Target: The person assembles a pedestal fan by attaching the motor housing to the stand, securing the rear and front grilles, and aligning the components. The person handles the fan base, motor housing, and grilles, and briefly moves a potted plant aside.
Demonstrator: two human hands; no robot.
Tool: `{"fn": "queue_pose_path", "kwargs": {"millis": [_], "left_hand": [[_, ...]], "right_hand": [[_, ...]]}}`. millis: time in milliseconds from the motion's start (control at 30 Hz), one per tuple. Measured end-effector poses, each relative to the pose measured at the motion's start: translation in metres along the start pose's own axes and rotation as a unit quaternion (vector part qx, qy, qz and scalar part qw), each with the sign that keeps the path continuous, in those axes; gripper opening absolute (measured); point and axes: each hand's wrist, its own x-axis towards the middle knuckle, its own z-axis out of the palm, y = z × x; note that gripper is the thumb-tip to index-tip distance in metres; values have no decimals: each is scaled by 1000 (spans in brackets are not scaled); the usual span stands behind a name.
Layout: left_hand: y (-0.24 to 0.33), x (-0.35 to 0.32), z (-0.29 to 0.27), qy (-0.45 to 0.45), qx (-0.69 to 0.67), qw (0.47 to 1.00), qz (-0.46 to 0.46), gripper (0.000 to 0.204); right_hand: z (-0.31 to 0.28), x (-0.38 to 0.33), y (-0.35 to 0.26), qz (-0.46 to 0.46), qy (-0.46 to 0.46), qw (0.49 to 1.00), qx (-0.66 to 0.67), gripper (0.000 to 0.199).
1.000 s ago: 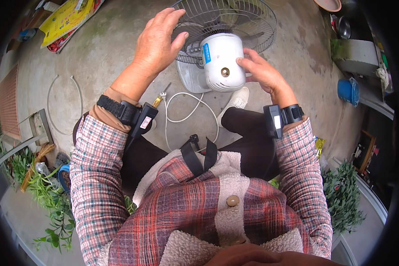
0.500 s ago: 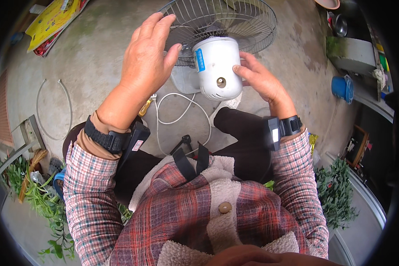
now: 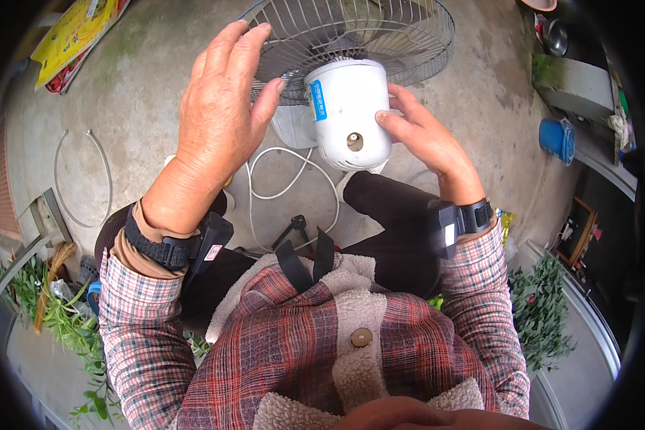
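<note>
An electric fan stands before me, its white motor housing (image 3: 358,100) facing me, with a blue label and a round hole low in its back. Beyond the housing spreads the wire fan cage (image 3: 426,43) with dark blades. My right hand (image 3: 437,147) grips the housing's right side, thumb on the near face and fingers around the edge. Raised at the left of the housing, my left hand (image 3: 218,107) has its fingers stretched out; it appears to hold nothing. Below the housing, the white power cord (image 3: 265,196) loops on the floor. Part of the pale fan base (image 3: 288,127) shows behind the housing.
A curved grey hose (image 3: 56,175) lies on the concrete floor at left. A yellow bag (image 3: 72,36) is at far left. On the right are a blue bucket (image 3: 552,137) and a stone block (image 3: 573,84). Plants (image 3: 537,312) flank both sides.
My left hand has shifted slightly left and nearer, still spread. The yellow-handled tool under my left wrist is now mostly hidden. My right hand stays on the housing.
</note>
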Motion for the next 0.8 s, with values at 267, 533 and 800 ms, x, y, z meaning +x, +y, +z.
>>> {"fn": "queue_pose_path", "kwargs": {"millis": [267,533,800], "left_hand": [[-2,-1,-1,12,-13,1000,10,56],[2,0,-2,11,-10,1000,17,56],[-4,3,-13,-50,-15,999,-3,59]], "right_hand": [[5,-3,-4,13,12,1000,-2,66],[4,-1,-2,15,9,1000,5,73],[13,-10,-7,-36,4,999,-17,84]]}}
